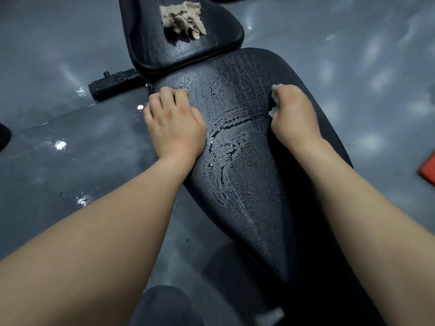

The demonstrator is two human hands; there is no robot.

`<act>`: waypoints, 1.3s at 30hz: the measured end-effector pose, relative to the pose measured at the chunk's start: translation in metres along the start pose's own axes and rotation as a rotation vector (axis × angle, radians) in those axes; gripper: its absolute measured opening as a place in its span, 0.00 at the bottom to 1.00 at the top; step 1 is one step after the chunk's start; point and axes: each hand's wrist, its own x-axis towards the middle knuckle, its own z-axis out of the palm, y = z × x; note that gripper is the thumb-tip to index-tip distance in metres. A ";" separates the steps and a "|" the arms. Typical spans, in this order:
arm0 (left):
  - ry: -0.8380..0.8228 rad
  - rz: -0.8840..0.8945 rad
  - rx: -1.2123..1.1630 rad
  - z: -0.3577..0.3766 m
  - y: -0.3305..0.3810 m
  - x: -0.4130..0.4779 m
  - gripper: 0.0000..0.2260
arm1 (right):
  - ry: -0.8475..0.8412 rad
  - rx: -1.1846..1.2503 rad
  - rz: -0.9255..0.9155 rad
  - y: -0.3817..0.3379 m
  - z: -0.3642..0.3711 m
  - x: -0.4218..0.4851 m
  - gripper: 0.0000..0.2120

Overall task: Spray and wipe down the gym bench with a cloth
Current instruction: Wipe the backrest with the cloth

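While braced at nine o'clock by the slack left hand [174, 123], the bench [247, 165] is being wiped with a cloth [274, 102] clenched in the right hand [294, 118].

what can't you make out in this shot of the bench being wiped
Head view, the cloth: mostly buried inside the right hand, only pale scraps show.
Head view, the left hand: its fingertips curl out of sight, so any grip on the bench pad is unclear.
Head view, the red object: cut off by the right edge.

Wet black bench [247, 161], crumpled tan rag [182, 18] on its far pad.
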 end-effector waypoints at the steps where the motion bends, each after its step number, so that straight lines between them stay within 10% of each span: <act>1: 0.002 -0.001 0.000 0.000 0.000 0.000 0.17 | -0.025 0.017 -0.051 -0.004 0.003 -0.002 0.22; 5: 0.005 -0.007 -0.011 0.001 -0.001 -0.001 0.16 | -0.074 0.122 -0.240 -0.002 0.001 -0.007 0.25; 11: 0.002 0.000 0.002 0.001 0.000 0.000 0.16 | 0.029 -0.030 -0.009 0.039 -0.016 -0.003 0.10; 18: -0.009 -0.005 0.012 0.000 0.000 -0.001 0.16 | -0.110 0.046 -0.141 0.014 -0.002 -0.006 0.28; 26: -0.021 -0.001 0.023 0.001 0.001 0.001 0.14 | 0.023 -0.076 0.098 0.030 -0.011 -0.009 0.14; 31: -0.026 0.004 0.014 0.001 0.000 0.002 0.15 | -0.038 0.068 -0.086 0.004 -0.008 -0.015 0.05; 39: -0.111 0.026 0.027 -0.005 0.001 0.003 0.15 | -0.024 0.005 0.097 0.036 -0.032 -0.032 0.19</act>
